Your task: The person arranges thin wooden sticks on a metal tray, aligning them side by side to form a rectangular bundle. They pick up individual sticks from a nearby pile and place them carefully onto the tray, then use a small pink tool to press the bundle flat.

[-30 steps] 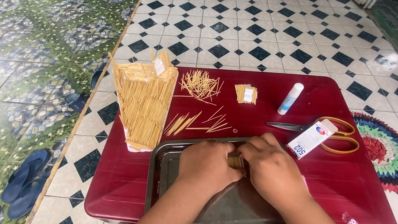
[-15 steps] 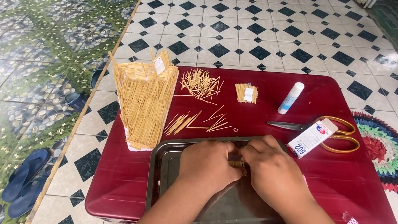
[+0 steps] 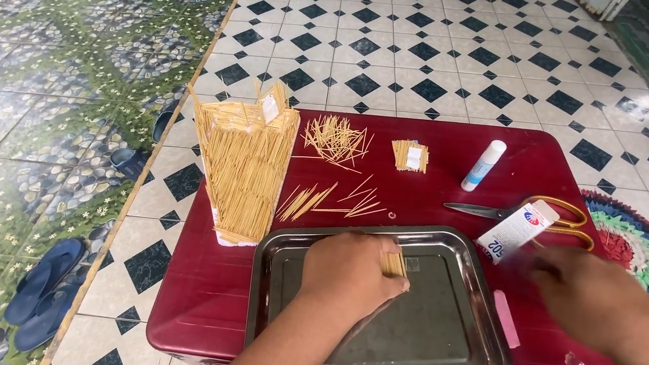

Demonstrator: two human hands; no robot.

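My left hand (image 3: 350, 275) rests over a metal tray (image 3: 437, 337) and pinches a small bundle of short wooden sticks (image 3: 393, 264) between thumb and fingers. My right hand (image 3: 587, 293) is blurred, out to the right above the red table (image 3: 212, 292), near a white glue packet (image 3: 515, 231) and a pink strip (image 3: 507, 319). Nothing shows in its fingers, which look spread. Loose sticks (image 3: 334, 139) and a second small bundle (image 3: 409, 155) lie at the far side of the table. A tall structure made of sticks (image 3: 243, 163) lies at the left.
A white glue tube (image 3: 482, 165) and orange-handled scissors (image 3: 535, 217) lie at the table's right. A round multicoloured mat (image 3: 642, 246) is on the tiled floor to the right. Blue sandals (image 3: 43, 292) sit on the floor at left.
Both hands were together over the tray on the bundle. Now my right hand has swung away to the right, and my left hand alone keeps the bundle.
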